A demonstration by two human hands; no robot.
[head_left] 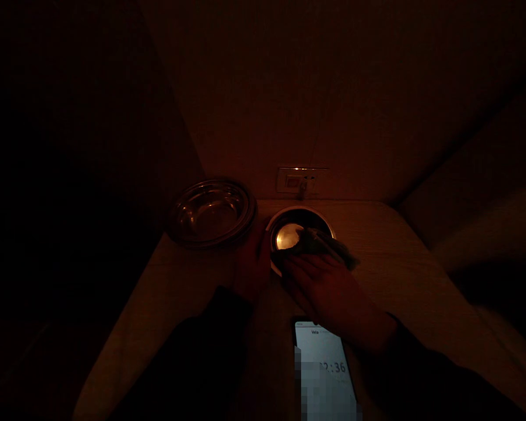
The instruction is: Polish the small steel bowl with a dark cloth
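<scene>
Cloth (313, 240), dark and bunched, lies just beyond the fingers of the right hand (328, 286), partly beneath them; from my remote seat I see its longer run slant from inside the round metal bowl (301, 209) out over its right rim. That hand is the nearer one to the cloth, its fingers stretched long and together over the bowl's near right side; I cannot tell whether they grip the fabric. At the bowl's left side sits the left hand (249, 266), too dark for me to judge its hold. Left of the bowl and apart from it, I make out wider metal basins (210, 216), seemingly stacked. All rest on a wood-grain tabletop (390, 245), a lit phone (324, 351) nearest me, a socket plate (294, 181) on the wall (263, 111) behind, and the room almost black.
</scene>
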